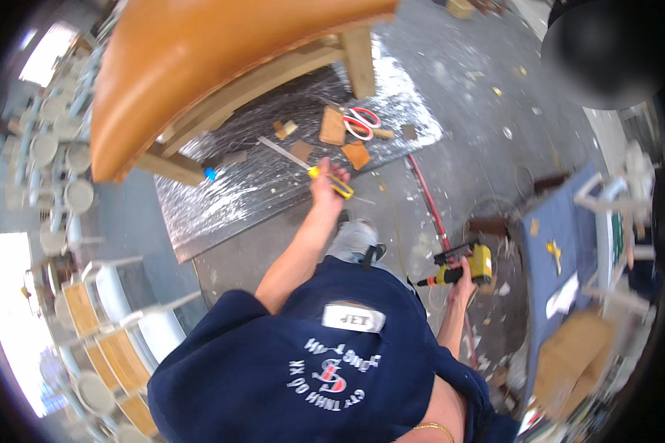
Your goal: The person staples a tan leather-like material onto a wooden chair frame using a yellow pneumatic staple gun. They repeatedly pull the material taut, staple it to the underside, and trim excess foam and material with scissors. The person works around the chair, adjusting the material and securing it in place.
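Observation:
My left hand (326, 186) is closed around a yellow-and-black handled tool (343, 190) over the near edge of the wrapped table. A long, thin metal blade (284, 153) runs from its yellow end toward the upper left; its exact kind is unclear. Low at my right side, my right hand (462, 277) grips a yellow-and-black power drill (451, 275), its dark nose pointing left. Beyond my left hand lie red-and-white handled scissors (360, 122), a brown block (332, 125) and an orange leather scrap (356, 154). An orange-brown upholstered chair (222, 59) with wooden legs stands on the table.
Shiny film covers the low table (222, 214). A red hose (428, 199) crosses the littered floor to the right. Farther right stands a blue-covered bench (550, 273) with a brown sheet (576, 354). Pale chair frames (118, 354) are stacked at the left.

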A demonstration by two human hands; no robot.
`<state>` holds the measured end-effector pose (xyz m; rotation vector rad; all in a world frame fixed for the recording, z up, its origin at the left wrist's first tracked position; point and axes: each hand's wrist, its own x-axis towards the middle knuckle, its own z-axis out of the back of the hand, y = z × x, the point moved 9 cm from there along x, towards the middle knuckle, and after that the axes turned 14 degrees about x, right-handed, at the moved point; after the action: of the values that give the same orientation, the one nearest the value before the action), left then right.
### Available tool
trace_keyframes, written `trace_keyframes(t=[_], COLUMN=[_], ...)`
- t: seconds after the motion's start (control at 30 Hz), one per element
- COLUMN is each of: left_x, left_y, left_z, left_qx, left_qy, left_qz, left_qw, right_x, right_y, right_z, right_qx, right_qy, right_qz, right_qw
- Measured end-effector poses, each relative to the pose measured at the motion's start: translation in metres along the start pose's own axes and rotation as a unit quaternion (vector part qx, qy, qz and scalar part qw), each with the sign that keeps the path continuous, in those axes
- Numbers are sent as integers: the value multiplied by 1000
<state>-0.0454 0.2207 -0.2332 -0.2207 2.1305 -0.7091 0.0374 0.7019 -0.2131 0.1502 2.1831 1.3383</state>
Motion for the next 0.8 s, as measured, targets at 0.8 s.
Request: trace_keyframes(t=[0.8], left_x=[81], left_y=[13], left_z=[-91], left_qx=[276], left_qy=[-249], left_qz=[-183], left_qw=[910], right_x=[369], right_y=[232], right_z=[-27], right_qx=[244], right_qy=[-48], right_qz=[30], right_qw=[968])
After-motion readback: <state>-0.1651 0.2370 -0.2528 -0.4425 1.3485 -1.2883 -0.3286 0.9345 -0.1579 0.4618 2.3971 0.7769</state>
